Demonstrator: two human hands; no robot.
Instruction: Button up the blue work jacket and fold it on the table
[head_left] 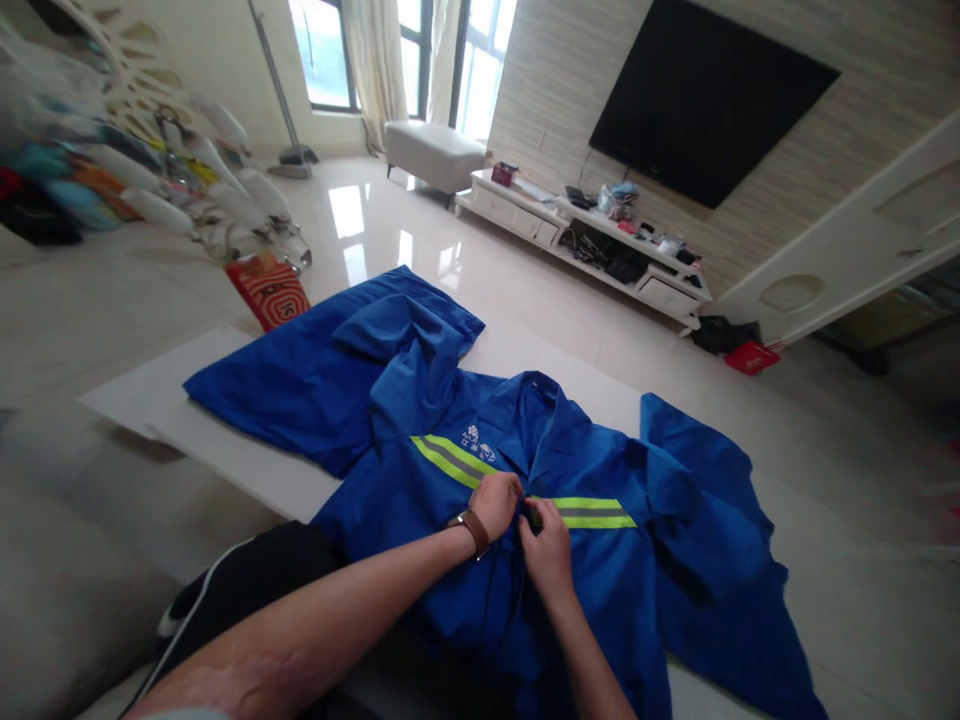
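A blue work jacket (465, 520) with a yellow-green and grey reflective stripe across the chest lies front up, its collar pointing away from me. White print shows on the chest to the left. My left hand (497, 507), with a brown-strapped watch at the wrist, pinches the front edge near the stripe. Opposite it, my right hand (546, 545) grips the other front edge, fingers bent. The two hands almost meet at the jacket's middle. Whatever small fastener lies between the fingertips is hidden.
Folded blue cloth (292, 380) lies left of the jacket and more blue cloth (735, 600) to the right, on a white table (217, 460). A red patterned bag (270, 290) stands beyond. Farther off are a low TV cabinet (517, 215), a grey bench (435, 155) and a wall-mounted television (705, 100).
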